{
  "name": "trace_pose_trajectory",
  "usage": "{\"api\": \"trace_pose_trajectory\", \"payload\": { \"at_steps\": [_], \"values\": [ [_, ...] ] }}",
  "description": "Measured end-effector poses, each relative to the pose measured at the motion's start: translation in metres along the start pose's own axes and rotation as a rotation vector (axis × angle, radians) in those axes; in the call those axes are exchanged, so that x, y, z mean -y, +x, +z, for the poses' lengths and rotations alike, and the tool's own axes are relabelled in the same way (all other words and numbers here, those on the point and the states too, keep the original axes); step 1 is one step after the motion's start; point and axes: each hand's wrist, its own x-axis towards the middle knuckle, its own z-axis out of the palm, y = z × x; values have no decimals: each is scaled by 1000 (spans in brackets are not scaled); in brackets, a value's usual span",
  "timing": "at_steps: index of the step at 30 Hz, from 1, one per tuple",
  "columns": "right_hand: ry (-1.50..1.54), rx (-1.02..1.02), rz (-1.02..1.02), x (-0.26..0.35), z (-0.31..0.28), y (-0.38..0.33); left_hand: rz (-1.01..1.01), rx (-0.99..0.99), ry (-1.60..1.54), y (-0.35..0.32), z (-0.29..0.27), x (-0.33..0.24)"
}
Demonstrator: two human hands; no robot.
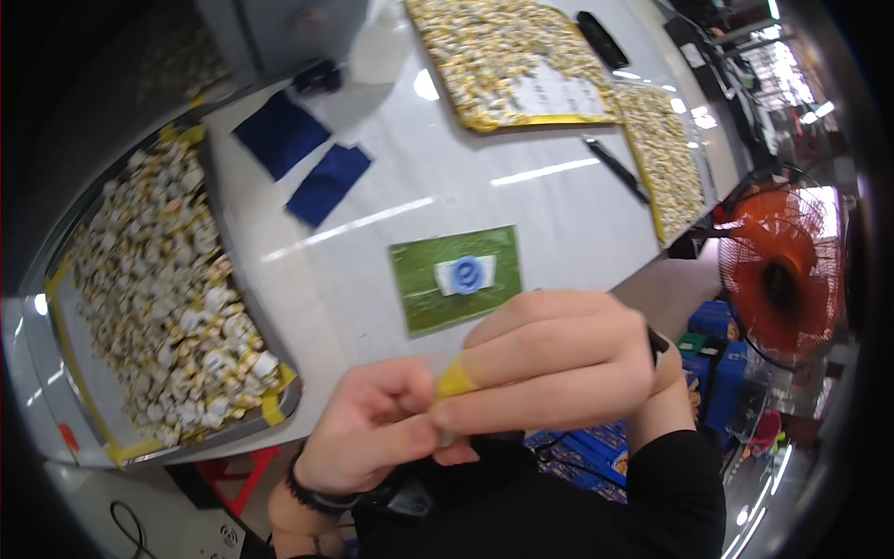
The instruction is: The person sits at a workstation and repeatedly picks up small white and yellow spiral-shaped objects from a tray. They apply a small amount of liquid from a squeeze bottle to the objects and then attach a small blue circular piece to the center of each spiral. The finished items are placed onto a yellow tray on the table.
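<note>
My left hand [377,424] and my right hand [568,359] meet above the near edge of the table, both closed in a pinch. Between their fingertips is a small pale piece [446,436], mostly hidden by the fingers. A yellow band [456,378] covers a fingertip of my right hand; I cannot tell whether it is tape or a finger cover. Just beyond the hands lies a green rectangular mat [416,279]. On it sit a white label [447,279] and a round blue disc [468,275].
At the left stands a tray [220,200] heaped with small white and yellowish pieces [177,307]. Two dark blue cloths [282,133] lie beyond the mat. Yellow-edged boards [540,119] covered in similar pieces, a black pen-like tool [616,170] and an orange fan [778,279] are to the right.
</note>
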Motion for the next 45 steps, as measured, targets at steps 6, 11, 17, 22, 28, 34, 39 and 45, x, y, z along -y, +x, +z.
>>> {"api": "trace_pose_trajectory", "payload": {
  "at_steps": [6,11,17,22,28,34,39,45],
  "values": [
    [-770,-309,401,-10,-88,-20,283,-105,187,-15,-6,2],
    [-1039,-75,840,-100,-223,-114,238,-85,147,-16,-6,8],
    [-1014,21,926,-138,-227,-134,231,-81,175,-17,-10,8],
    [-1056,-45,938,-135,-239,-143,237,-90,181,-19,-11,7],
    [-813,-347,929,-95,-202,-116,216,-114,136,-22,-14,6],
    [-535,-64,625,-42,-99,-60,239,-131,197,-17,-9,4],
    [-435,130,426,-24,-38,-40,241,-102,202,-16,-10,3],
    [-519,282,292,-22,-25,-26,253,-120,202,-21,-13,3]
  ]
}}
